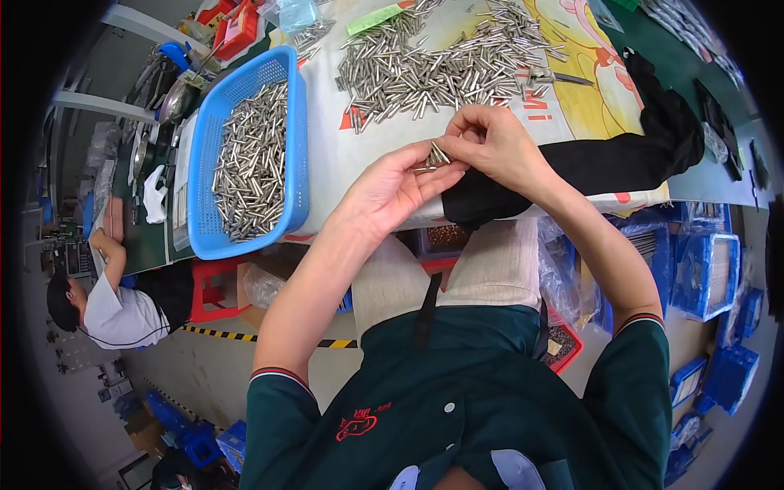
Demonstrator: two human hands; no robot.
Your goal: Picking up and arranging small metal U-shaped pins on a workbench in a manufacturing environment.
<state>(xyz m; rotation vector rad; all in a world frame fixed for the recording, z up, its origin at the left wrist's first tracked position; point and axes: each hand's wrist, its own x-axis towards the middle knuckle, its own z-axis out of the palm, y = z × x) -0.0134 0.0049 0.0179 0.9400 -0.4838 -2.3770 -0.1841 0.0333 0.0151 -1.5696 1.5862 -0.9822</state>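
Observation:
Several small silvery metal pins (pixel 437 155) lie in my left hand (pixel 398 184), whose fingers curl up around them. My right hand (pixel 496 149) meets it from the right, thumb and forefinger pinched together at one of these pins. Just beyond both hands, a wide heap of the same pins (pixel 457 69) is spread over a printed white and yellow cloth (pixel 327 155). To the left stands a blue plastic basket (pixel 299 163) filled with more pins. A black cloth sleeve (pixel 604 167) lies beneath my right wrist and stretches to the right.
A green paper slip (pixel 376 18) lies at the heap's far edge. At its right is a metal tool with a dark tip (pixel 563 77). Red bins (pixel 237 28) stand at the far left. Blue crates (pixel 709 273) are stacked at the right. Another person (pixel 122 302) sits at the left.

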